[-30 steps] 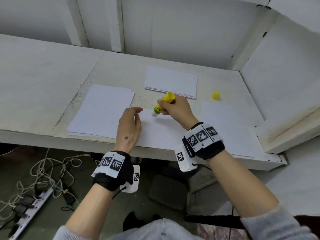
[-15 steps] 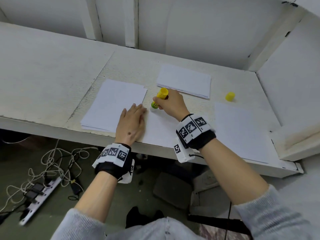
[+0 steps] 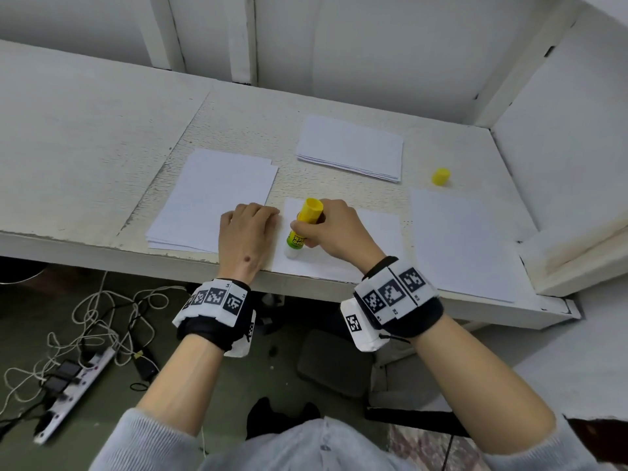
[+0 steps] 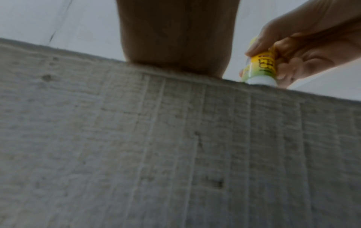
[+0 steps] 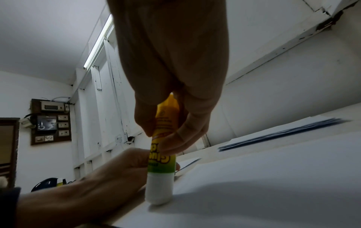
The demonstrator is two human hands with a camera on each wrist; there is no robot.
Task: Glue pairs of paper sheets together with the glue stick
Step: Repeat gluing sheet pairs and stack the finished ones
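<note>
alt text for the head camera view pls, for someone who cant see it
A person's right hand grips a yellow glue stick, its tip down on a white sheet at the desk's near edge. The left hand rests beside it. Other paper piles and a yellow cap lie around.

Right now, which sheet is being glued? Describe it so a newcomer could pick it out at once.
Start at the white desk, at its near edge between the two hands. The sheet being glued lies there, between the left stack and the single sheet on the right. It alone has the glue stick, held by the right hand, pressed on it, and the left hand at its left edge.
</note>
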